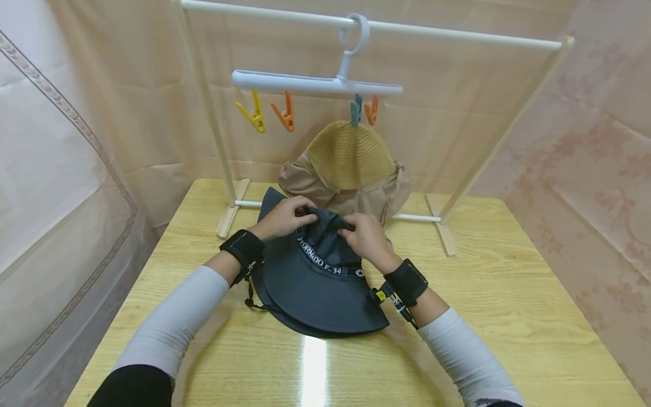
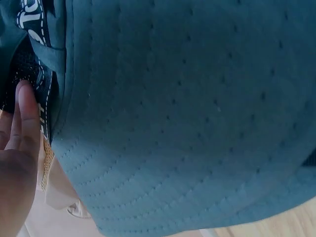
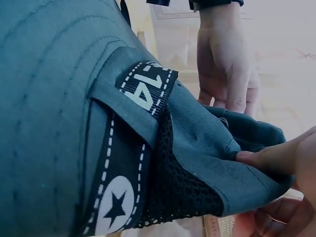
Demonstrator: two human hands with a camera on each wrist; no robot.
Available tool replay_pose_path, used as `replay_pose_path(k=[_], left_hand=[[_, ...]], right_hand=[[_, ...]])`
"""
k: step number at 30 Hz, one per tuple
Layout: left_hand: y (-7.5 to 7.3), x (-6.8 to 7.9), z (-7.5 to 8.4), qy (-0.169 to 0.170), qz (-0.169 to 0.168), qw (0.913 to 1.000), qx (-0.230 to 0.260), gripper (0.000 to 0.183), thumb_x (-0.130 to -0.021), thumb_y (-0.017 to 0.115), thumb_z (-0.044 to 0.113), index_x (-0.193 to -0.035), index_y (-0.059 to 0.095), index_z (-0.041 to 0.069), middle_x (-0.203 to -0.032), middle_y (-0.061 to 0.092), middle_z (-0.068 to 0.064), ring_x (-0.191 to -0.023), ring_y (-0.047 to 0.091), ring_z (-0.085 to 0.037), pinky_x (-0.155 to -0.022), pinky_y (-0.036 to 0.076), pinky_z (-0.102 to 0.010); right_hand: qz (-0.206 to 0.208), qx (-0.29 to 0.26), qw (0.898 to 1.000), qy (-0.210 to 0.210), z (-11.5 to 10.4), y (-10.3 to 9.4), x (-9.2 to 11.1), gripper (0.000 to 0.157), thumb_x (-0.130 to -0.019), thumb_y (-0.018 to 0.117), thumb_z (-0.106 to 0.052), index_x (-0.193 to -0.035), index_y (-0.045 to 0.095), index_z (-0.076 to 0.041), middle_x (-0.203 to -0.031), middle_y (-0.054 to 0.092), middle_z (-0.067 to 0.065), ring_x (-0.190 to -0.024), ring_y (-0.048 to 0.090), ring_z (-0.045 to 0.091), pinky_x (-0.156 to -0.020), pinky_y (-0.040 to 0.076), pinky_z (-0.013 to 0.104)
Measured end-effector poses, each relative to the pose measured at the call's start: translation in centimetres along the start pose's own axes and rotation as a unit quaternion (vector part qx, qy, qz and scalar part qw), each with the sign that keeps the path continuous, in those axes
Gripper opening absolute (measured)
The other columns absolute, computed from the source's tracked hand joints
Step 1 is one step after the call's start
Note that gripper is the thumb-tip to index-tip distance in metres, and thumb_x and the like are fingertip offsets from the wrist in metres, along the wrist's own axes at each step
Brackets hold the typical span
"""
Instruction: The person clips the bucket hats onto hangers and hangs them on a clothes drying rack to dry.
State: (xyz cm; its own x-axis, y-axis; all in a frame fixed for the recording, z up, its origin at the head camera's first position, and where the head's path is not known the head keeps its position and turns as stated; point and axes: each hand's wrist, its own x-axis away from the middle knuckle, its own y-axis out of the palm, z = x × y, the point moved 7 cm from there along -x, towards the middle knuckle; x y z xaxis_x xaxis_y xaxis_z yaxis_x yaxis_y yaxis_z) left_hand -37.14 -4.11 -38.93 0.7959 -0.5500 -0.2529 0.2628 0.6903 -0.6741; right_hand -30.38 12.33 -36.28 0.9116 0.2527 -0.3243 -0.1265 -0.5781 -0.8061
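A dark grey bucket hat (image 1: pixel 320 299) with a lettered band is held tilted over the table, its wide brim towards me. My right hand (image 1: pixel 365 237) pinches the top of its crown between thumb and fingers, as the right wrist view shows with the folded fabric (image 3: pixel 217 168). At the crown's left side, my left hand (image 1: pixel 290 216) grips the cloth with thumb and curled fingers. Its fingers (image 2: pixel 28 113) lie by the band in the left wrist view. Behind, a straw-and-beige hat (image 1: pixel 351 158) hangs from a teal clothespin (image 1: pixel 355 112).
A white hanger (image 1: pixel 315 83) hooks over the rail of a white rack (image 1: pixel 458 35) standing on the wooden table (image 1: pixel 508 316). From the hanger also hang a yellow clip (image 1: pixel 254 116) and two orange clips (image 1: pixel 286 115). A cord (image 1: pixel 251 299) trails left of the grey hat.
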Motion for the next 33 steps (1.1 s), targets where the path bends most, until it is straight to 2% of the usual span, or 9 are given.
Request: replay_pose_path(k=[5,10,13,17,22,27,33], left_hand=[[-0.3,-0.1,0.0,-0.008,0.023,0.9997,-0.007,0.017,-0.093,0.067,0.021,-0.1,0.069,0.007,-0.097,0.068,-0.009,-0.085,0.061,-0.02,-0.078,0.048,-0.033],[-0.8,-0.2,-0.2,-0.028,0.051,0.9983,-0.005,0.017,-0.092,0.068,0.023,-0.095,0.07,0.007,-0.092,0.067,-0.007,-0.081,0.058,-0.018,-0.075,0.046,-0.03],[-1.1,-0.2,0.0,-0.03,0.063,0.9975,0.0,0.018,-0.092,0.069,0.025,-0.094,0.07,0.007,-0.09,0.066,-0.008,-0.079,0.057,-0.018,-0.073,0.045,-0.029],[-1.7,-0.1,0.3,-0.029,0.094,0.9951,0.009,0.017,-0.091,0.069,0.024,-0.094,0.07,0.007,-0.089,0.067,-0.009,-0.076,0.056,-0.018,-0.071,0.044,-0.029],[-2.4,0.1,0.5,-0.026,0.133,0.9907,0.01,0.018,-0.091,0.07,0.022,-0.096,0.07,0.005,-0.088,0.068,-0.011,-0.075,0.055,-0.019,-0.069,0.043,-0.028],[-2.8,0.1,0.6,-0.023,0.153,0.9879,0.007,0.02,-0.09,0.07,0.022,-0.098,0.071,0.004,-0.09,0.068,-0.012,-0.077,0.057,-0.02,-0.07,0.043,-0.029],[-3.3,0.1,0.8,-0.014,0.166,0.986,0.009,0.019,-0.09,0.07,0.022,-0.098,0.07,0.004,-0.093,0.068,-0.012,-0.081,0.058,-0.021,-0.073,0.044,-0.03]], right_hand=[[0.008,-0.038,0.999,0.028,0.8,0.2,0.4,0.008,-0.086,0.074,-0.014,-0.083,0.072,-0.006,-0.081,0.07,0.01,-0.069,0.059,0.021,-0.064,0.045,0.031],[0.002,-0.106,0.992,0.067,2.0,0.7,0.7,0.02,-0.089,0.071,-0.024,-0.096,0.073,-0.005,-0.086,0.069,0.01,-0.072,0.059,0.019,-0.064,0.044,0.028],[-0.006,-0.132,0.987,0.089,2.6,0.9,0.7,0.027,-0.089,0.071,-0.033,-0.088,0.068,-0.006,-0.076,0.06,0.007,-0.067,0.055,0.018,-0.06,0.042,0.027],[-0.019,-0.15,0.983,0.108,3.1,0.9,0.6,0.036,-0.088,0.072,-0.037,-0.075,0.056,-0.007,-0.066,0.044,0.003,-0.06,0.049,0.018,-0.057,0.04,0.027],[-0.031,-0.158,0.981,0.107,2.8,0.8,0.0,0.03,-0.089,0.071,-0.033,-0.08,0.065,-0.006,-0.071,0.06,0.003,-0.063,0.057,0.013,-0.059,0.046,0.025],[-0.01,-0.162,0.983,0.084,2.0,0.2,-0.8,0.031,-0.089,0.072,-0.028,-0.07,0.065,-0.003,-0.064,0.059,0.003,-0.059,0.053,0.013,-0.058,0.043,0.025],[0.006,-0.152,0.986,0.07,0.8,-0.5,-1.6,0.028,-0.088,0.072,-0.025,-0.07,0.068,-0.004,-0.064,0.061,0.005,-0.06,0.057,0.013,-0.059,0.045,0.025]])
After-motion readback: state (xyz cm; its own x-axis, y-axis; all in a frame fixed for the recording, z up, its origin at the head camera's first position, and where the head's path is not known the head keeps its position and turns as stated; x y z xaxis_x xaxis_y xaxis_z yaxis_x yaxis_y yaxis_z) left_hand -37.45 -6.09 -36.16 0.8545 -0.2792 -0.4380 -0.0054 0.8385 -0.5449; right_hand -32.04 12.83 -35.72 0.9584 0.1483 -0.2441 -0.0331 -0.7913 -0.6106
